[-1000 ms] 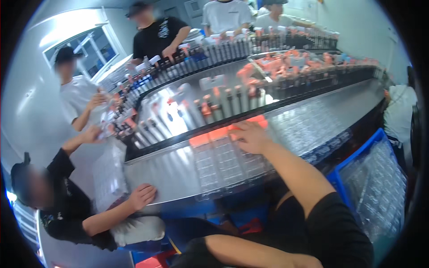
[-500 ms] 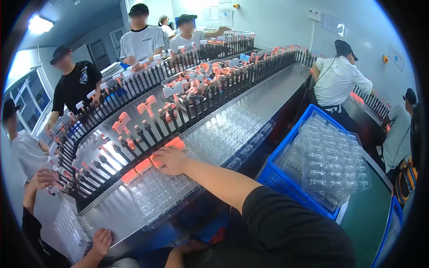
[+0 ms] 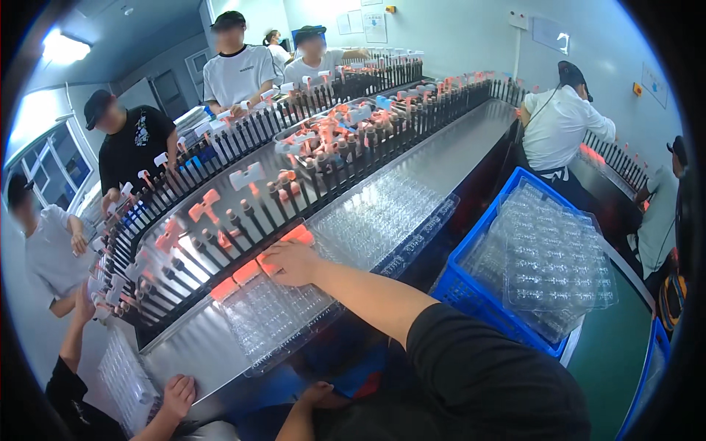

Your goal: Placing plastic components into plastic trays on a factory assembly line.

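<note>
Running mid-frame is one steel bench (image 3: 198,349), plus two blue crates (image 3: 476,235) right, two clear trays (image 3: 276,317) centre. Right hand (image 3: 293,264) sits over one tray's upper edge, four orange pieces (image 3: 247,273) showing there; left hand (image 3: 318,394) bottom centre. Can't tell either grip tbh. Wall sheet (image 3: 375,28) print's unreadable.

Black short sleeve (image 3: 493,371), bare forearm (image 3: 368,290)

The sleeve is loose and plain, its hem (image 3: 421,322) curving around the arm; the right hand (image 3: 292,263) and left hand (image 3: 318,394) are bare, and more black cloth (image 3: 375,419) shows along the lower edge
</note>
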Demonstrator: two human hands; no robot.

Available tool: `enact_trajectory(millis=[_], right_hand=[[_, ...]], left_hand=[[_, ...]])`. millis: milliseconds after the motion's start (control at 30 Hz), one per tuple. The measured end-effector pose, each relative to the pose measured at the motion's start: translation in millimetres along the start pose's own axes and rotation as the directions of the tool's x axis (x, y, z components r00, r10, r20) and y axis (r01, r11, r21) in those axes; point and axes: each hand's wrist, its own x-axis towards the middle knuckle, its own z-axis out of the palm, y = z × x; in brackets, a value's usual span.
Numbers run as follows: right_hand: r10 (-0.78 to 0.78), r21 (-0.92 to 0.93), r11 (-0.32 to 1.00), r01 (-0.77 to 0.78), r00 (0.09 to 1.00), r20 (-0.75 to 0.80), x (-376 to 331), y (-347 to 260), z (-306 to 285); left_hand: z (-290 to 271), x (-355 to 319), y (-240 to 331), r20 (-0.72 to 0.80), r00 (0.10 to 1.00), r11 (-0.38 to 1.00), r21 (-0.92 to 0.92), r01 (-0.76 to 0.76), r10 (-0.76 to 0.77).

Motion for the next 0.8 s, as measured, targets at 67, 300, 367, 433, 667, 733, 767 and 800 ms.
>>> enact_trajectory(millis=[67,300,367,433,667,733,767,800], right_hand=[[-0.01,0.01,1.0,0.01,0.998,0.055,1,-3,-3],[0.032,0.019,0.999,-0.033,0.999,0.019,-7,9,-3],[0.012,0.022,1.0,-0.012,1.0,0.02,-3,4,-2],[-0.007,0.026,1.0,0.006,1.0,0.018,3,-5,-3],[0.001,0.033,0.999,-0.002,0.999,0.041,-3,-2,-6],[-0.002,0.026,1.0,0.002,1.0,0.03,-2,-2,-5],[-0.005,0.019,1.0,0.004,1.0,0.023,-2,-2,-4],[-0.004,0.018,1.0,0.004,1.0,0.022,-2,-2,-3]], left_hand=[[-1,-3,-6,-0.039,0.999,0.979,-0.2,-0.021,0.013],[-2,-2,14,0.109,0.99,0.996,0.035,0.081,-0.084],[-2,-4,2,0.067,0.989,0.989,0.075,0.125,-0.13],[-2,-2,-14,-0.032,0.997,0.996,-0.054,0.072,-0.073],[0,5,-16,0.047,0.988,0.989,0.025,0.145,-0.146],[0,6,-17,0.039,0.986,0.987,0.001,0.163,-0.163],[-1,6,-17,0.039,0.986,0.987,0.003,0.162,-0.162],[0,7,-17,0.03,0.987,0.987,-0.001,0.16,-0.16]])
